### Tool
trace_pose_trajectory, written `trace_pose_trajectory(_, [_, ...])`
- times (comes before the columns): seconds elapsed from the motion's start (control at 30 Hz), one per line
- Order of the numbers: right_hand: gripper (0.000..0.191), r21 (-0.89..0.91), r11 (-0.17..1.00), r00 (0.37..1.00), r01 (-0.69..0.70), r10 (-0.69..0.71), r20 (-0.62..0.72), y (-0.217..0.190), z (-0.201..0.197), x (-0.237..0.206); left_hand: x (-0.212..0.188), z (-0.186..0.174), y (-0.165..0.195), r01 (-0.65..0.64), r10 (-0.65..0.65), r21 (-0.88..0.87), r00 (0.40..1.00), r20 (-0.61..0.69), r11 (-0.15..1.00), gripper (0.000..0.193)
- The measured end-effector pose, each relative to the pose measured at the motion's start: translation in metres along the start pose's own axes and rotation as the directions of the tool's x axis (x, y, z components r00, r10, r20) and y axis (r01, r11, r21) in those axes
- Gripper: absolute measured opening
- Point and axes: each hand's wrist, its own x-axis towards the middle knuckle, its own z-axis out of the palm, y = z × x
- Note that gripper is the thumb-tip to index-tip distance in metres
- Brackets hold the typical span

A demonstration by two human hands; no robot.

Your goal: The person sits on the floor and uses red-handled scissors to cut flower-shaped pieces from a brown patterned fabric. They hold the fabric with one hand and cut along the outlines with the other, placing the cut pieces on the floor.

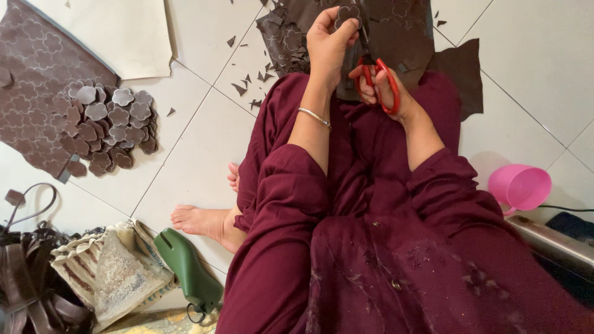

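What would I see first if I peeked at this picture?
The red scissors in the right hand, top middle, cutting a brown flower shape pinched by the left hand. Then the pile of cut flowers on the tiles at left, and the pink cup at right.

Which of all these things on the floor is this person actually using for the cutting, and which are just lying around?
In use:
left hand holding a brown flower-shaped piece
right hand working red-handled scissors
brown marked sheet
pile of cut flower pieces

Lying about:
pink scoop
green shoe last
brown straps
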Motion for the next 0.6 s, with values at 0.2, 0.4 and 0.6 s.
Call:
trace_pose_trajectory(0.2, [0.087,0.040,0.999,1.000,-0.016,0.015,0.021,0.001,-0.005,-0.001,0.000,-0.001,0.001,-0.010,0.011,0.019,1.000,-0.026,1.000,0.022])
trace_pose_trajectory(0.4, [0.085,0.009,1.000,1.000,-0.014,0.014,0.020,0.000,-0.006,-0.002,0.001,0.001,0.002,-0.004,0.006,0.030,0.998,-0.067,1.000,0.022])
trace_pose_trajectory(0.6, [0.102,-0.005,1.000,0.997,0.003,-0.003,0.076,-0.009,0.002,0.002,0.000,0.005,0.004,-0.054,0.056,0.056,0.998,-0.036,0.997,0.022])
